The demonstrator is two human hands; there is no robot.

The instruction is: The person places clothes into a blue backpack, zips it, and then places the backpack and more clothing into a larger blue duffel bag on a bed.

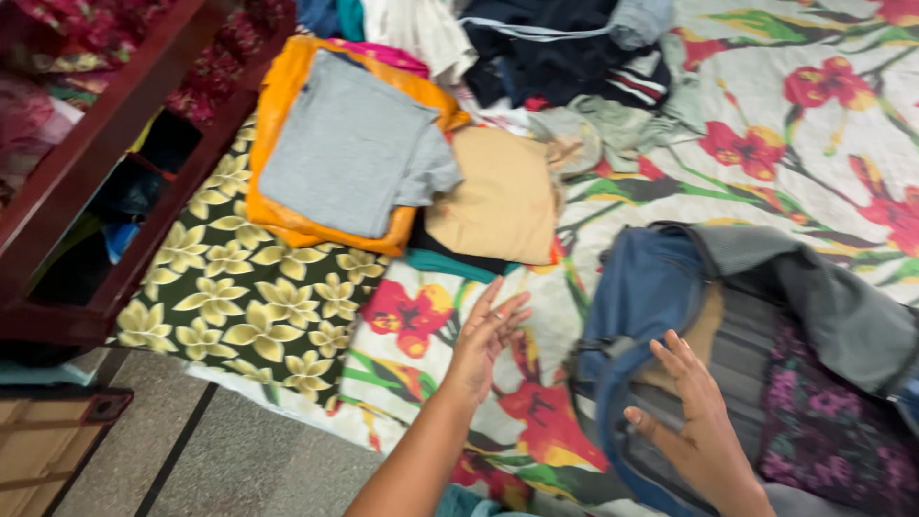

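Looking down at a bed covered by a floral sheet (766, 115), with a blue backpack (651, 287) lying open on it as the landmark. Far left of the backpack stands a dark wooden frame (105, 134), and beside that a dark cushion (239, 287) patterned with pale yellow flowers. Up and left of the backpack, a folded grey shirt (349, 153) lies on top of an orange cloth (278, 124). A tan cloth (503, 196) sits just right of that stack, nearer the backpack. Above the backpack, a heap of dark clothes (555, 53) is piled loosely. The left hand (488, 335) hovers over the sheet just left of the backpack, fingers stretched flat and grasping nothing. The right hand (694, 412) hovers at the backpack's open mouth, palm turned inward, fingers spread and empty. Inside and to the right of the opening lie grey fabric (842, 297) and a purple flowered cloth (823, 421).
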